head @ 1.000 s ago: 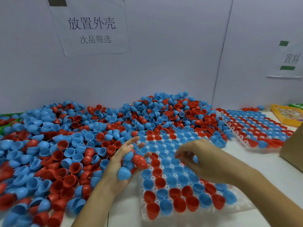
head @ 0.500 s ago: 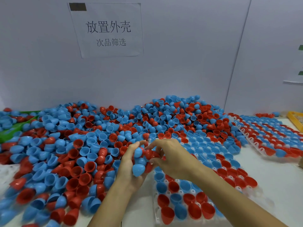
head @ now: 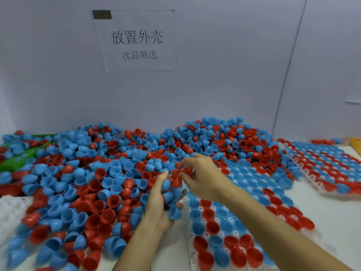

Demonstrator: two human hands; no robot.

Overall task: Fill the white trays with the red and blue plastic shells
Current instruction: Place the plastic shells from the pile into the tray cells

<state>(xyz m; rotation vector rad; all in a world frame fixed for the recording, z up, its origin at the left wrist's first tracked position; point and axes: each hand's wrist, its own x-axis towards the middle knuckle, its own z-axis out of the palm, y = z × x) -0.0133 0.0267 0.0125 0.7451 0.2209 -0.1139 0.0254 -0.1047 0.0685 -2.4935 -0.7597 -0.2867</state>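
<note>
Now, nearest: tray (head: 230,249) at the near right of the surface (head: 336,218), most pockets filled with red and blue shells, a few white pockets showing mid-tray. Left hand (head: 160,204) cupped just left of the tray, fingers curled round a clutch of shells (head: 172,192), one blue shell hanging at the palm's lower edge. Right hand (head: 203,177) at the top of that clutch, thumb and forefinger clamped on a red shell (head: 186,172).

Change: one second ago the right hand was over the tray, apart from the left; it has since crossed back to the left hand and taken hold of the next red shell. Judgement: one placement finished, next pick under way; the left hand serves as the feed stock.

Beyond: loose pile (head: 97,173) across the left and middle of the surface. Second tray (head: 324,169) at the far right, apparently full. Green bin (head: 17,159) at the far left edge.

Sign (head: 136,41) on the back wall reads "放置外壳", smaller line "次品筛选".
</note>
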